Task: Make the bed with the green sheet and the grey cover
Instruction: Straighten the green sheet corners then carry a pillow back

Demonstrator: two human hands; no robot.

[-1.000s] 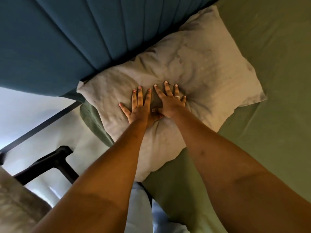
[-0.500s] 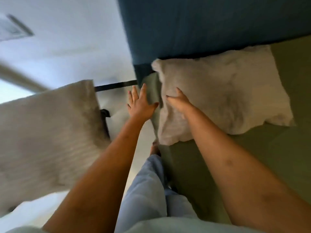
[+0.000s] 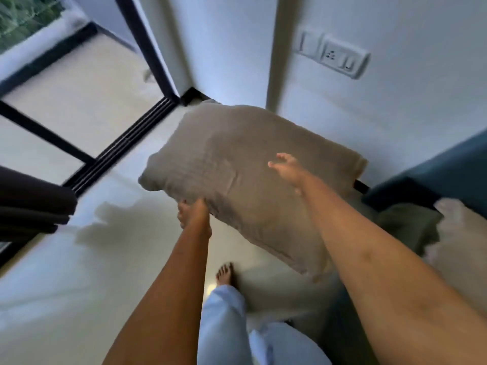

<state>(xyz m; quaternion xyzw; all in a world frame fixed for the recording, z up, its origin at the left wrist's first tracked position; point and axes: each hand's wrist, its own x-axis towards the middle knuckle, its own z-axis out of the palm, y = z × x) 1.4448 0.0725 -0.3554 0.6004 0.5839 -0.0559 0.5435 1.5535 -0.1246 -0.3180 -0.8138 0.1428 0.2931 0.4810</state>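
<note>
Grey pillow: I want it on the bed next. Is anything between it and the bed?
Nothing visible. The left hand grips the grey pillow above bare floor; the right hand is open over it. The green sheet lies to the right, another pillow on it.

Bedroom in a home. A white switch-and-socket panel (image 3: 333, 57) sits in the plain wall (image 3: 408, 106); below and right of it, a blue padded headboard (image 3: 448, 167) and a green sheet (image 3: 405, 225); below it, a grey pillow (image 3: 237, 185); left of it, a black-framed sliding glass door (image 3: 79, 98).
</note>
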